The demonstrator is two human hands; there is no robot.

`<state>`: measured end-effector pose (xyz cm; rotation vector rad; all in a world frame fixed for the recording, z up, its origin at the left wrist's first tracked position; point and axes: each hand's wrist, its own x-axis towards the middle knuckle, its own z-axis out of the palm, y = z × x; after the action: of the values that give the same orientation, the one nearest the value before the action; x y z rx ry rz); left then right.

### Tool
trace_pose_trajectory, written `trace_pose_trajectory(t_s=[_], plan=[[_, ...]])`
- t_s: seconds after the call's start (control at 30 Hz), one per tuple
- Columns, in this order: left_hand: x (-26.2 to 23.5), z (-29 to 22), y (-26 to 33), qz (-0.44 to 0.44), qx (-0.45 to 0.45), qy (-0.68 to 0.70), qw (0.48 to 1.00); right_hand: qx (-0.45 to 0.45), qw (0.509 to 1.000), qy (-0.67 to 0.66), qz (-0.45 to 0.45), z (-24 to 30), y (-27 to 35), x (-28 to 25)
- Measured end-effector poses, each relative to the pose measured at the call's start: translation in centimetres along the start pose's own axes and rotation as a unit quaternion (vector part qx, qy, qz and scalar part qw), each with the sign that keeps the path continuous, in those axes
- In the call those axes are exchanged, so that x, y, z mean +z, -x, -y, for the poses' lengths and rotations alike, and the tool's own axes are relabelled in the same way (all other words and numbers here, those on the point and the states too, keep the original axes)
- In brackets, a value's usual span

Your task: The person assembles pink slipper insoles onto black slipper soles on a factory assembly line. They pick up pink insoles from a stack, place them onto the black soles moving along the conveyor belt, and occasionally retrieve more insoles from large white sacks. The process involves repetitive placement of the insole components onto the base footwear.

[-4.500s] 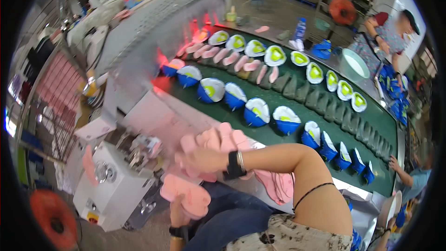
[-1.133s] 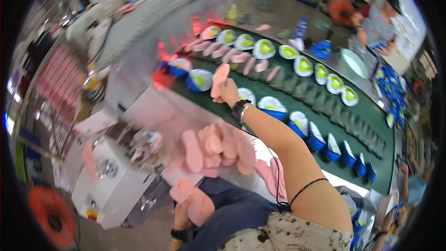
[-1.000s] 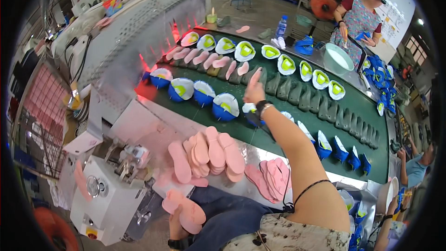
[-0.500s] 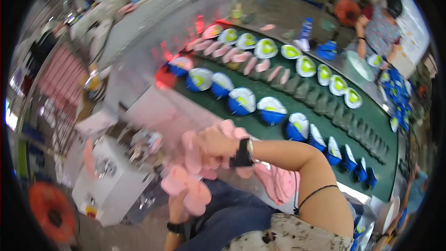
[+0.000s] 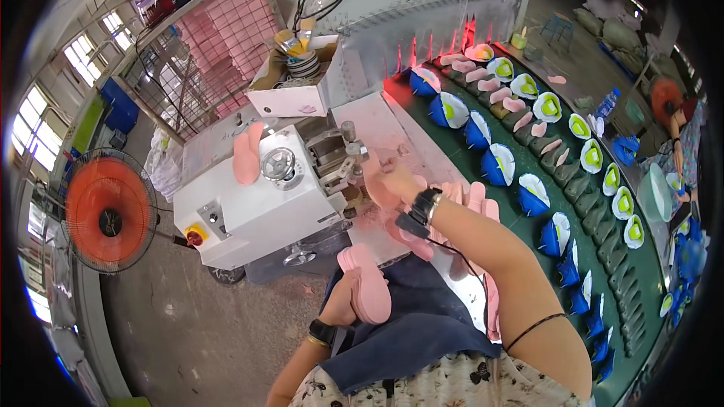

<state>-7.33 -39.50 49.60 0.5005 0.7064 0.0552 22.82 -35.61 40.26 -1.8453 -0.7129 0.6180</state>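
Note:
My left hand (image 5: pixel 341 304) is closed round a small stack of pink insoles (image 5: pixel 371 294), held low in front of the dark apron. My right hand (image 5: pixel 403 183) grips a single pink insole (image 5: pixel 379 185), whose far end is beside the metal rollers (image 5: pixel 348 157) of a white bench machine (image 5: pixel 245 211); whether it touches them I cannot tell. Just under my right wrist, more pink insoles (image 5: pixel 415 240) lie on the dusty worktop, and further ones sit in a pile to its right. Two overlapping insoles (image 5: pixel 246 157) rest on top of the machine, near its handwheel (image 5: pixel 278 165).
On the right, a green conveyor belt (image 5: pixel 520 215) carries blue-and-white shoe uppers, pink insoles and dark moulded pieces. A white box (image 5: pixel 290 98) of brushes and tape stands behind the machine. An orange fan (image 5: pixel 111 211) is at left; a co-worker (image 5: pixel 682 143) is at far right.
My view has swung left, bringing the machine nearer the middle. My right hand has gone from the insole pile to the machine's rollers with one insole. My left hand still holds its stack.

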Motion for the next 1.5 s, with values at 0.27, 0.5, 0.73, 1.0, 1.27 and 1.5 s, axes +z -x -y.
trace_pose_trajectory(t_s=[0.27, 0.5, 0.73, 1.0, 1.27, 1.5], plan=[[-1.7, 0.1, 0.8, -0.024, -0.015, -0.028, 0.999, -0.153, 0.946, 0.283, -0.041, 5.8, 0.7, -5.4], [-2.2, -0.4, 1.2, -0.033, 0.030, 0.014, 0.999, -0.010, 0.996, -0.039, -0.082, 0.0, -2.5, -0.3], [-1.5, 0.0, -0.3, -0.095, 0.027, -0.065, 0.993, 0.042, 0.975, -0.142, -0.164, -3.5, -8.5, -3.7], [-1.4, 1.0, -2.9, -0.044, -0.052, -0.018, 0.998, 0.172, 0.792, 0.548, -0.206, -17.3, 3.7, -38.2], [1.3, 1.7, -3.7, -0.049, -0.028, -0.014, 0.998, 0.118, 0.845, 0.086, -0.514, -21.8, 7.7, -46.5], [0.2, 0.3, -4.2, 0.067, 0.170, -0.431, 0.884, -0.062, 0.982, -0.157, 0.089, 2.2, 8.0, -20.9]])
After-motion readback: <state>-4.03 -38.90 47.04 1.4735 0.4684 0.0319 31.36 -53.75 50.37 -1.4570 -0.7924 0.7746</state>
